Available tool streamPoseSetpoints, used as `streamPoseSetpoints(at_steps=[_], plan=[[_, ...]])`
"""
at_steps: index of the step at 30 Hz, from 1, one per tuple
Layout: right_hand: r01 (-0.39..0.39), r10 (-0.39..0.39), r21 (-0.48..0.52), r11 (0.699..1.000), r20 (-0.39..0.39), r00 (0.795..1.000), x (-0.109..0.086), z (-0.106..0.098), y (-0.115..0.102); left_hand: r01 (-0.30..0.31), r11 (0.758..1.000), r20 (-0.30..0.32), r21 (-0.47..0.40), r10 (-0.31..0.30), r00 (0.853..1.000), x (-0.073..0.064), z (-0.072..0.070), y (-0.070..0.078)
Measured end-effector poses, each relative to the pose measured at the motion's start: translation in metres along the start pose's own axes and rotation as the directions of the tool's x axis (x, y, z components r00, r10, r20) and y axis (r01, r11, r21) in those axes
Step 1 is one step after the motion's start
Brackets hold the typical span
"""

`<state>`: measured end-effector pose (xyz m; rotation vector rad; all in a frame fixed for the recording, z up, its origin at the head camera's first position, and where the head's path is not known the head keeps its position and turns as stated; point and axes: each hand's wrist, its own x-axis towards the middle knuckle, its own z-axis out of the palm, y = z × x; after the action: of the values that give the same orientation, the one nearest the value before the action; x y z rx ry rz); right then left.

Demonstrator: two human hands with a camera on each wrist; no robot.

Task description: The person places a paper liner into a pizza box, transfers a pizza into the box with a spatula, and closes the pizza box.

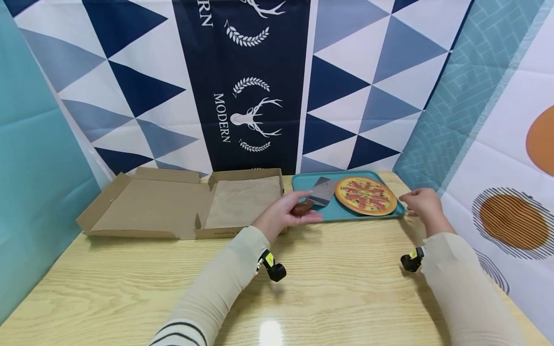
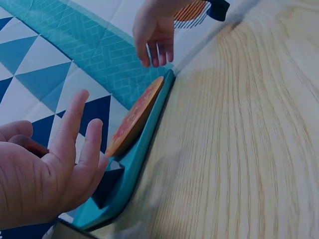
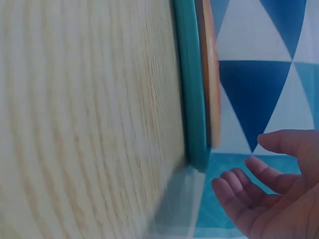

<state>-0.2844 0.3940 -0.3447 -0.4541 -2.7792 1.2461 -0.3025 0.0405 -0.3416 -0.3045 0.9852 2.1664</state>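
My left hand [image 1: 292,210] holds a pizza server by its brown wooden handle [image 1: 302,207], which lies between thumb and fingers; some fingers stretch out straight in the left wrist view. The server's metal blade [image 1: 322,191] tilts over a teal tray [image 1: 298,180] and reaches the left edge of a pizza [image 1: 365,196]. That pizza lies flat on the tray's right part, with red and yellow topping. Just beyond the tray's right end hovers my right hand [image 3: 276,191], its fingers loosely bent and nothing in them. Whether the blade goes under the crust, I cannot tell.
Left of the tray, a cardboard pizza box [image 1: 151,206] lies open with its lid to the left. Brown paper [image 1: 242,199] lines its base. Patterned cloths [image 1: 259,72] hang behind and at both sides of the wooden table [image 1: 329,283].
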Motion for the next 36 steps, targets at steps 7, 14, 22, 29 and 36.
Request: streamPoseSetpoints(at_steps=[7,14,22,29,36], plan=[[-0.165,0.159,0.174,0.971,0.051,0.986,0.018,0.004,0.011,0.018,0.996,-0.052,-0.092,-0.023,0.998,0.009,0.004,-0.002],[-0.224,0.205,0.267,0.937,0.101,0.974,0.023,0.003,0.02,0.006,1.0,-0.051,-0.018,-0.007,0.999,0.013,0.005,-0.001],[-0.296,0.275,0.293,0.909,0.111,0.955,0.032,0.008,0.024,0.074,0.992,-0.059,0.099,-0.068,0.996,0.015,0.009,0.0],[-0.242,0.222,0.312,0.919,0.1,0.97,0.027,0.01,0.021,0.101,0.949,-0.064,0.3,-0.086,0.994,0.008,0.009,0.005],[-0.218,0.207,0.332,0.918,0.068,0.976,0.026,0.011,0.018,0.113,0.748,-0.078,0.654,-0.082,0.994,-0.002,0.01,0.022]])
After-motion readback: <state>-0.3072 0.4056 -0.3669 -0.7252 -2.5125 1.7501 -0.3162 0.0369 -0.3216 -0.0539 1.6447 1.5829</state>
